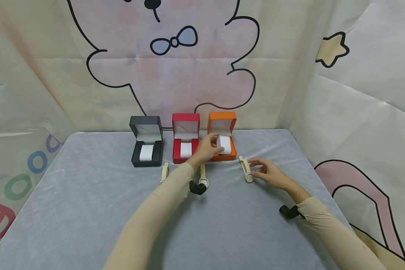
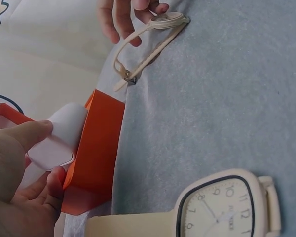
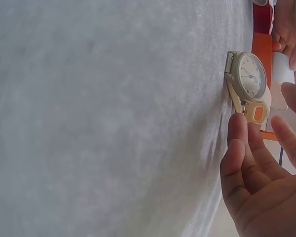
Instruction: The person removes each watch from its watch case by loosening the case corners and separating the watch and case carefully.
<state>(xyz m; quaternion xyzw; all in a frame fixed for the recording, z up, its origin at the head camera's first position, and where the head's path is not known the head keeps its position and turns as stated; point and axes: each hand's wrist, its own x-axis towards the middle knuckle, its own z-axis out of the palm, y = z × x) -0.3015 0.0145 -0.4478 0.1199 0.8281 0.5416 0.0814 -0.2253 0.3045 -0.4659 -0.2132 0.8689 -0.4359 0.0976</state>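
Note:
My left hand (image 1: 206, 149) pinches a white watch cushion (image 1: 224, 144) between thumb and fingers. In the left wrist view the cushion is tilted and partly raised out of the open orange watch box (image 2: 96, 153). My right hand (image 1: 271, 173) is beside a cream-strapped round watch (image 1: 246, 170), its fingers spread and fingertips right at the strap. In the right wrist view that watch's round dial (image 3: 251, 76) faces the camera, its strap looped behind. A second watch (image 2: 217, 210), with a squarish cream case, lies below the left wrist.
An open red box (image 1: 186, 146) and an open dark grey box (image 1: 146, 150), each with a white cushion, stand left of the orange one. Another cream watch (image 1: 164, 171) lies partly behind the left sleeve. Grey cloth (image 1: 87, 195) covers the table; printed curtains (image 1: 283, 75) hang around it.

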